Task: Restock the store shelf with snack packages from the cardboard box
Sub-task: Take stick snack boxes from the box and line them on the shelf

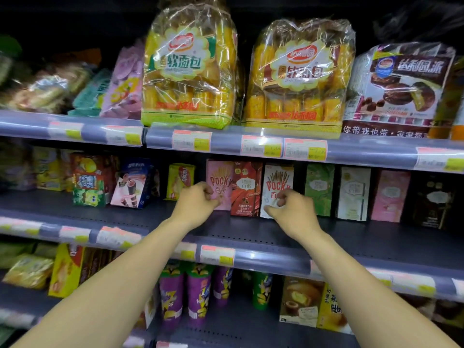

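Both hands are reaching in over the middle shelf (251, 229). Left hand (198, 200) is sitting with fingers curled in tight, overlapping the lower left of the pink Pocky box (222, 172) — can't tell if it's gripping or just in front. Right hand (291, 212) is curling thumb and fingers narrowly at the white Pocky box (278, 177) lower-left corner — contact unclear too. Both boxes are standing upright, red box (247, 187) between them.

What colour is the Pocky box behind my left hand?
It's a pink cardboard Pocky box, clearest in head view.
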